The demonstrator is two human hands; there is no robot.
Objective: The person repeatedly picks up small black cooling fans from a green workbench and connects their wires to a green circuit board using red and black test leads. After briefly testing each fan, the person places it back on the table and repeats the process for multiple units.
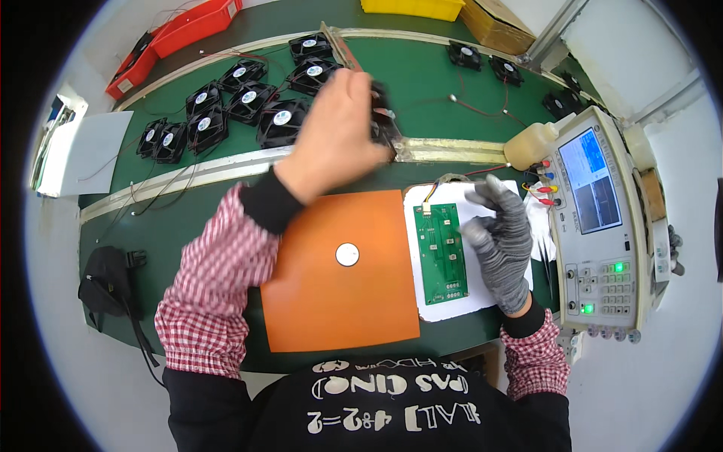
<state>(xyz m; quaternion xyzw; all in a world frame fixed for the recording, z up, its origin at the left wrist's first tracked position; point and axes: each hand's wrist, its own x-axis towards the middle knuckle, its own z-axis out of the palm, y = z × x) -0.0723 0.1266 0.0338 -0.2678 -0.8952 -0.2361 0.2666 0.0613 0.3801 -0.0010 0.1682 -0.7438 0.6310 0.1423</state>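
Note:
My left hand, bare and blurred by motion, reaches over the back strip of the bench. Its fingers and thumb curve around a dark, blurred cooling fan, mostly hidden behind the hand. On my right hand is a grey striped glove; its fingers are bent but apart, with nothing seen between them. This hand hovers beside a green circuit board, which lies on a white pad with a wired connector at its top. To the left, an orange mat carries a small white disc.
Several black fans with wires stand at the back left, and a few more at the back right. A test instrument with a lit screen borders the right side, by a yellowish bottle. Red bins and a black pouch are left.

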